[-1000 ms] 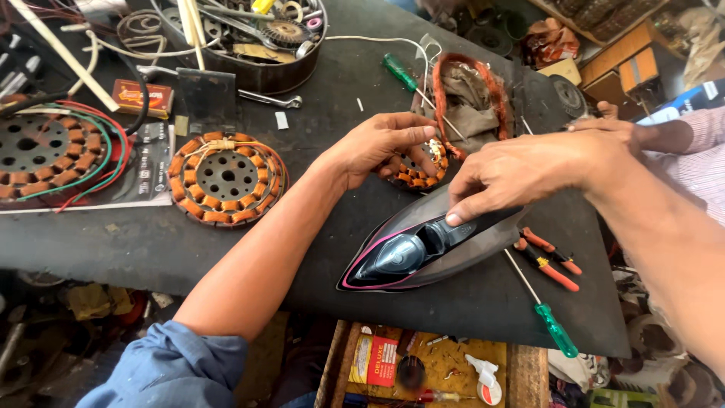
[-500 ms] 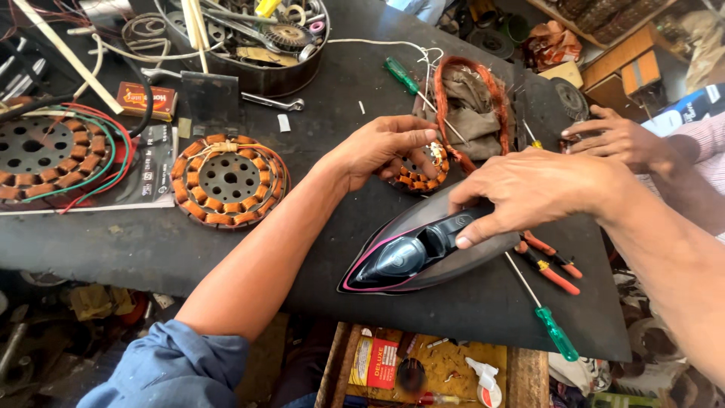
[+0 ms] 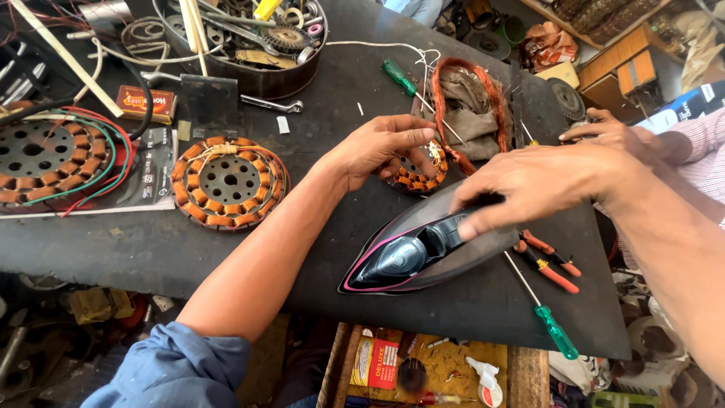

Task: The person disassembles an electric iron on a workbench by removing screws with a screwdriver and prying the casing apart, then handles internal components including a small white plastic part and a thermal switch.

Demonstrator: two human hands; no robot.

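Far left there's a big round stator point(image 3: 41, 162) with copper-wound coils and red and green wires looped over it, sitting on a printed sheet. Next to it a smaller copper-wound stator point(image 3: 229, 181), ring-shaped with a perforated metal hub. Behind those, a round metal tin point(image 3: 260, 41) crammed with gears, wrenches and scrap.

Middle of the bench: the left hand point(image 3: 385, 147) has its fingers curled loosely on a small orange-wound coil ring point(image 3: 419, 170), touching it rather than properly gripping. Just in front lies a clothes iron point(image 3: 423, 249), glossy dark plastic with pink trim, pointed nose toward the left. The right hand point(image 3: 540, 185) rests on the iron's handle end, fingers spread flat across it.

Right of the iron: red-handled pliers point(image 3: 550, 261) and a green-handled screwdriver point(image 3: 545, 313). Another person's hand point(image 3: 608, 132) sits at the far right edge.

The worktop point(image 3: 468, 310) is a matte black sheet, dusty, in a cluttered repair shop.
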